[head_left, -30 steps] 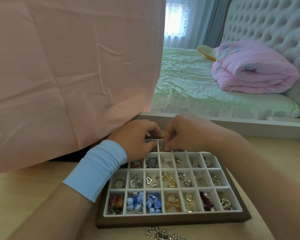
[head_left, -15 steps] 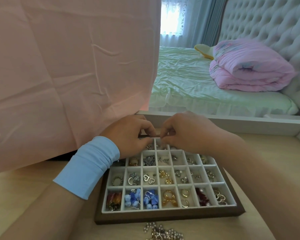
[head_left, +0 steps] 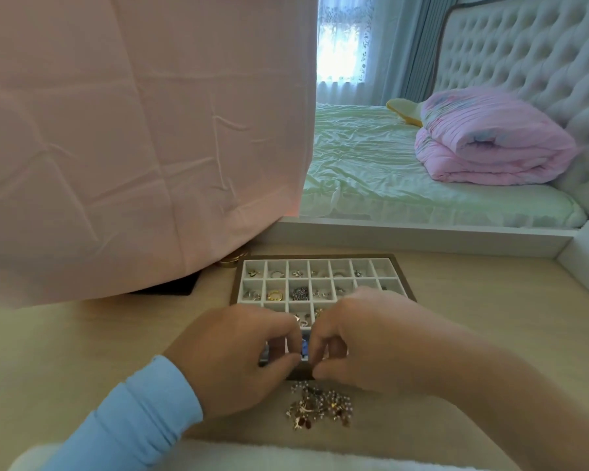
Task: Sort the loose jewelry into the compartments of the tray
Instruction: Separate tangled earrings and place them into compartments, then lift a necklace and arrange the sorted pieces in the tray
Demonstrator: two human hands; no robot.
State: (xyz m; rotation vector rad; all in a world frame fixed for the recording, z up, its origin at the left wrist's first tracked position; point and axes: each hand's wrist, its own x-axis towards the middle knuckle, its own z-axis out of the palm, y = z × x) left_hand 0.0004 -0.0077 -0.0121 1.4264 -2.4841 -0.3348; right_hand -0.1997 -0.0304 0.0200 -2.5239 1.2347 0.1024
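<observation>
Currently, the tray [head_left: 321,257] is a shallow rectangular unit with a dark brown outer frame and a white insert divided into small square compartments, seven across. The two far rows are in full view. Most of their compartments hold one small item or cluster: silver pieces, a gold ring [head_left: 274,295] and a dark beaded piece [head_left: 300,293]. The far-right compartment shows no contents. The long axis of the tray runs left to right, parallel to the far edge of the desk [head_left: 473,300], and its short axis points toward the person. The tray sits left of centre, with its far rim near the raised ledge along the far edge. The near rows are mostly covered by both hands. The left grip [head_left: 238,355], on an arm in a light-blue sleeve [head_left: 133,419], and the right grip [head_left: 364,345] are over the near rim with all fingers curled inward and fingertips facing each other across a narrow gap. Whether either grip holds a piece cannot be determined. A blue item [head_left: 304,345] in the tray shows through the gap. The loose jewelry [head_left: 320,407], a tangled heap of gold-toned and pearl-like pieces, lies on the desk just beside the near rim, between the tray and the near edge. A pink cloth [head_left: 133,130] hangs over the far-left corner.
</observation>
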